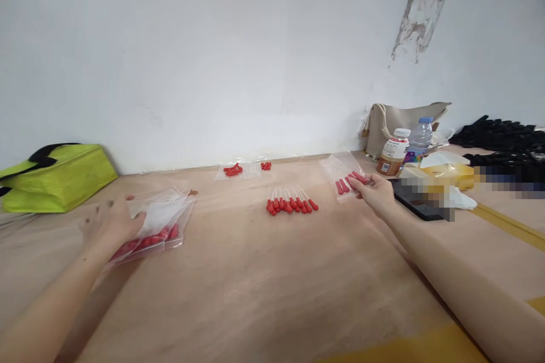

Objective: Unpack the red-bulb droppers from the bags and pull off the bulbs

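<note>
My left hand [111,226] rests on a stack of clear plastic bags [164,221] holding red-capped droppers, at the left of the wooden table; its fingers are blurred by motion. My right hand [375,191] pinches the near edge of another clear bag of red-capped droppers [343,177] at the right. Between the hands, a row of several loose droppers with red bulbs [292,202] lies on the table. More droppers and a clear bag [240,170] lie by the wall.
A lime-green bag [55,177] sits at the far left. At the right stand a beige tote [402,120], two bottles [394,151], a dark phone [415,199], yellow packaging [451,173] and black items [502,136]. A white wall [238,51] backs the table.
</note>
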`<state>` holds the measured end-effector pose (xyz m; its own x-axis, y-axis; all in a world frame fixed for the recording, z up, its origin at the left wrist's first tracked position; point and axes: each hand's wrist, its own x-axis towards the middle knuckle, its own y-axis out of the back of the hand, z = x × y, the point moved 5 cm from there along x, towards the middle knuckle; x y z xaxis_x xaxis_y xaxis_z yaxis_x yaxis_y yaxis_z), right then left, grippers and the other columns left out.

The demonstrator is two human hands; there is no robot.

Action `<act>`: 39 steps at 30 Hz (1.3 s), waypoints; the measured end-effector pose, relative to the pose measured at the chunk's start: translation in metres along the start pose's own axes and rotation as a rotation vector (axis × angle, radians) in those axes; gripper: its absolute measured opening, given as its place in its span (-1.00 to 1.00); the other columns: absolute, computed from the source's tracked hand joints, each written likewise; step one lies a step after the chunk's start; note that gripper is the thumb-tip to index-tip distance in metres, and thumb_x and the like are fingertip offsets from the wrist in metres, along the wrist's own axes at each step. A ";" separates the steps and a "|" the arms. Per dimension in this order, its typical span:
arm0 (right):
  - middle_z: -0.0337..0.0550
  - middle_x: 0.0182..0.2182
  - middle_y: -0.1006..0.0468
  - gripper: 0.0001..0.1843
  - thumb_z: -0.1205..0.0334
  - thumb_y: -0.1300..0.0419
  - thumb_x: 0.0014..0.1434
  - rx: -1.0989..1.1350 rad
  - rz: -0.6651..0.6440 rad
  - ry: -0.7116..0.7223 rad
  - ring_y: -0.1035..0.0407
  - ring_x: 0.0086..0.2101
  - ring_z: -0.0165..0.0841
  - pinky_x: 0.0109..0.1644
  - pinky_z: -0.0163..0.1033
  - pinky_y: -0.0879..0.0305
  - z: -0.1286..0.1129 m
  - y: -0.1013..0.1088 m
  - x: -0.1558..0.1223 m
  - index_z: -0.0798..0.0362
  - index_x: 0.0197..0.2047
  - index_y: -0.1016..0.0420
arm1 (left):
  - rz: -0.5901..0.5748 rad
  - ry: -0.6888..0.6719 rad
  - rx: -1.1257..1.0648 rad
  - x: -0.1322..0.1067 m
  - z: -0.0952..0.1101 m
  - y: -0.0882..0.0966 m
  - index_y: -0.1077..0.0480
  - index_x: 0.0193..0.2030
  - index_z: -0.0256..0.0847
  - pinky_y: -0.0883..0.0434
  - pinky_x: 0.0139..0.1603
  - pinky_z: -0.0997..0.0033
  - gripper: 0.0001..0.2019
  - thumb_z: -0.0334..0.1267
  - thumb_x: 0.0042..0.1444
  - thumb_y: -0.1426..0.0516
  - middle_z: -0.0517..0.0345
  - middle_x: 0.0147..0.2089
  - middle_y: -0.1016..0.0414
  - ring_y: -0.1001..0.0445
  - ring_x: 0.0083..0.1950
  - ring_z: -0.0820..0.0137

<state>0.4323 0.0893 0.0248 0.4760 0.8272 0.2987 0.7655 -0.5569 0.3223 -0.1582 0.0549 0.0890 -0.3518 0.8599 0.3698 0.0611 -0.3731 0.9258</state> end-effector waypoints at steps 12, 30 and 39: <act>-0.30 -0.52 -0.48 -0.53 0.13 -0.42 -0.34 0.359 -1.219 -0.082 -0.36 -0.50 -0.50 -0.44 -0.40 -0.27 -0.079 -0.133 -0.135 0.14 -0.36 -0.37 | -0.075 -1.004 -0.605 -0.135 0.158 0.017 -0.24 0.03 -0.10 -0.21 0.14 0.20 -0.67 -0.18 0.10 -0.06 0.05 0.13 -0.23 -0.22 0.15 0.24; -0.44 -0.67 -0.38 -0.42 0.43 -0.35 -0.25 0.435 -0.886 -0.468 -0.34 -0.66 -0.45 -0.54 -0.31 -0.35 -0.064 -0.135 -0.154 0.09 -0.19 -0.13 | -0.373 -0.908 -0.691 -0.145 0.185 -0.014 -0.19 0.10 -0.11 -0.32 0.03 0.27 -0.66 -0.17 0.19 0.04 0.03 0.06 -0.29 -0.32 0.04 0.32; -0.49 -0.70 -0.36 -0.33 0.26 -0.45 -0.43 0.461 -0.862 -0.401 -0.29 -0.70 -0.49 -0.61 -0.36 -0.25 -0.063 -0.139 -0.151 0.04 -0.33 -0.08 | -0.039 -1.412 -0.586 -0.130 0.232 -0.010 -0.42 -0.13 -0.14 -0.34 -0.05 0.32 -0.74 -0.38 0.18 0.06 0.03 -0.06 -0.39 -0.35 -0.04 0.36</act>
<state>0.2266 0.0375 -0.0088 -0.2636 0.9405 -0.2146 0.9631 0.2440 -0.1139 0.1036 0.0282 0.0496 0.8253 0.3645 0.4313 -0.4126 -0.1321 0.9013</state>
